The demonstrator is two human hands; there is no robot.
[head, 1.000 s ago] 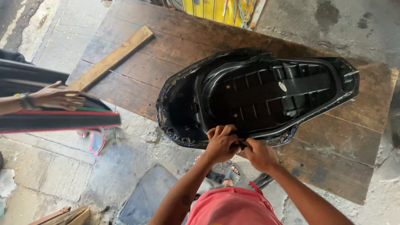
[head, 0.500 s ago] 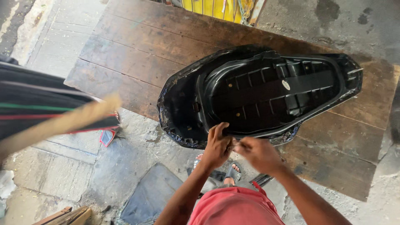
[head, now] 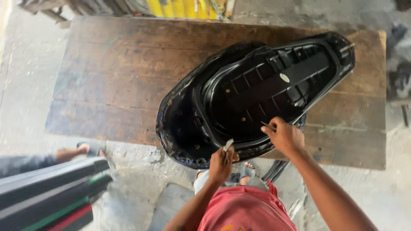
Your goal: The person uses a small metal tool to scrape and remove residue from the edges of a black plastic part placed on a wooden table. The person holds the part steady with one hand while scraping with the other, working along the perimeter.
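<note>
Seat base, a black motorcycle saddle turned underside up, lies slantwise across a worn wooden table, its narrow end toward the far right corner and its broad end jutting a little past the near edge. The ribbed plastic pan faces upward, with the glossy black cover wrapped round its rim. The left hand is closed at the near rim of the seat, its fingers pinched on a small pale strip that sticks up from the cover edge. The right hand rests on the rim just to the right, fingers curled around a thin metal tool whose tip points toward the pan; what kind of tool it is cannot be told. Below the hands show the person's red shorts and sandalled feet on the concrete floor. At lower left, another seat with green and red stripes comes into view, and beside it another person's foot in a sandal. Yellow material stands beyond the far edge of the table.
</note>
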